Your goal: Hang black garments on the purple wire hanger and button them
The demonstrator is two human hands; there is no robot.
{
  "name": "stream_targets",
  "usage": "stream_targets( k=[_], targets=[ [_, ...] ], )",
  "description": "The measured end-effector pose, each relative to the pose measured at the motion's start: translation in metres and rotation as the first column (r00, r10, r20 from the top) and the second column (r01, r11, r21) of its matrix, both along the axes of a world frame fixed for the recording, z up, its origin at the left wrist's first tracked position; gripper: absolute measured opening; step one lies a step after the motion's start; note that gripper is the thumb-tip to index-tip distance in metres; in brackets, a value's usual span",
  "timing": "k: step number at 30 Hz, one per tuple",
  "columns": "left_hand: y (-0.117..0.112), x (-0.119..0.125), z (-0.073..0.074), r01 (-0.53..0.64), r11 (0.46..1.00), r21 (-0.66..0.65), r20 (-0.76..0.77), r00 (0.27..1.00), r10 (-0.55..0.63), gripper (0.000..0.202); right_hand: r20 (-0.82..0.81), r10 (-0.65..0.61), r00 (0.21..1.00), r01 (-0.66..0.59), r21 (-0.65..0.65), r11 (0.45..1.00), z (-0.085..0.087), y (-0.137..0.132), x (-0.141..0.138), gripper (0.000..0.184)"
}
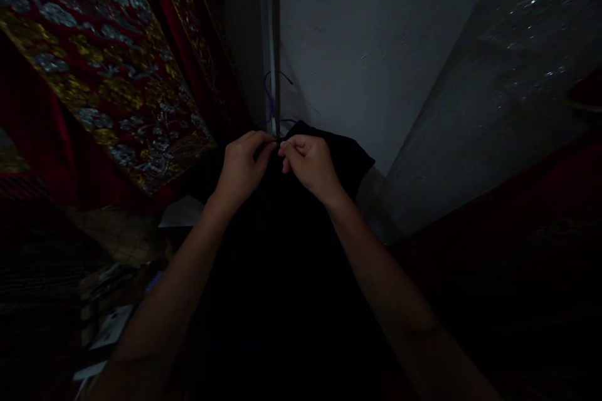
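A black garment (282, 250) hangs from a thin purple hanger (271, 100), whose hook shows above the neckline. At the neck of the garment my left hand (243, 163) pinches with thumb and forefinger on the dark fabric. Close beside it, my right hand (308, 160) is also closed in a pinch at the same neckline, the fingertips of both hands nearly meeting. Whether a button or other small fastening lies between the fingers is too dark to make out. The garment's shoulder (350, 153) spreads to the right of my right hand.
Red cloth with gold and silver embroidery (108, 56) hangs at the left. A pale wall (357, 31) with a vertical pole (274, 25) stands behind. Clear plastic sheeting (498, 94) covers something at the right. White items (110, 326) lie at the lower left.
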State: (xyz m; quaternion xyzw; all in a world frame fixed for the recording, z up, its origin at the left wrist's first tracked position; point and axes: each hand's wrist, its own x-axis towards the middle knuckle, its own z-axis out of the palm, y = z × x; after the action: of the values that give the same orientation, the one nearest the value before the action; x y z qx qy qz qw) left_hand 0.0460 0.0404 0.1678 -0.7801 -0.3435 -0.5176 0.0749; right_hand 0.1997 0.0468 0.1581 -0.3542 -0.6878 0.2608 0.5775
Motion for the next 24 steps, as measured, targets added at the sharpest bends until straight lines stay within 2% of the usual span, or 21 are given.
stream_targets(
  k=[2,4,6,8,10,13,15,17,20,24],
  targets=[
    [0.000,-0.004,0.006,-0.067,0.996,0.061,0.050,0.997,0.064,0.013,0.072,-0.092,0.993,0.094,-0.030,0.995,-0.023,0.008,-0.001,0.025],
    [-0.005,-0.015,0.014,-0.150,0.981,0.122,0.190,0.974,0.125,0.014,0.148,-0.142,0.979,0.164,-0.144,0.976,-0.054,0.015,-0.004,0.026],
    [-0.014,-0.029,0.024,-0.204,0.970,0.130,0.302,0.940,0.158,0.016,0.131,-0.113,0.985,0.146,-0.280,0.949,-0.082,0.017,-0.009,0.022],
    [-0.022,-0.042,0.030,-0.200,0.975,0.101,0.309,0.937,0.161,0.015,-0.005,-0.057,0.998,0.052,-0.328,0.943,-0.097,0.012,-0.014,0.019],
    [-0.027,-0.047,0.029,-0.164,0.984,0.071,0.254,0.957,0.141,0.013,-0.139,0.043,0.989,-0.083,-0.291,0.953,-0.092,0.003,-0.019,0.022],
    [-0.028,-0.042,0.015,-0.108,0.994,0.027,0.169,0.980,0.102,0.012,-0.183,0.182,0.966,-0.217,-0.189,0.958,-0.060,-0.008,-0.023,0.034],
    [-0.025,-0.036,0.006,-0.074,0.997,0.001,0.117,0.990,0.073,0.013,-0.146,0.192,0.970,-0.210,-0.121,0.970,-0.036,-0.008,-0.024,0.038],
    [-0.022,-0.031,-0.001,-0.055,0.999,0.000,0.083,0.995,0.054,0.013,-0.099,0.174,0.980,-0.179,-0.044,0.983,-0.019,-0.005,-0.024,0.040],
    [-0.020,-0.027,-0.003,-0.061,0.998,0.023,0.055,0.997,0.060,0.012,-0.035,0.172,0.984,-0.171,0.046,0.984,-0.010,-0.001,-0.022,0.041],
    [-0.020,-0.024,-0.001,-0.073,0.997,0.033,0.025,0.997,0.072,0.012,-0.020,0.143,0.989,-0.142,0.041,0.989,-0.013,-0.004,-0.019,0.036]
  ],
)
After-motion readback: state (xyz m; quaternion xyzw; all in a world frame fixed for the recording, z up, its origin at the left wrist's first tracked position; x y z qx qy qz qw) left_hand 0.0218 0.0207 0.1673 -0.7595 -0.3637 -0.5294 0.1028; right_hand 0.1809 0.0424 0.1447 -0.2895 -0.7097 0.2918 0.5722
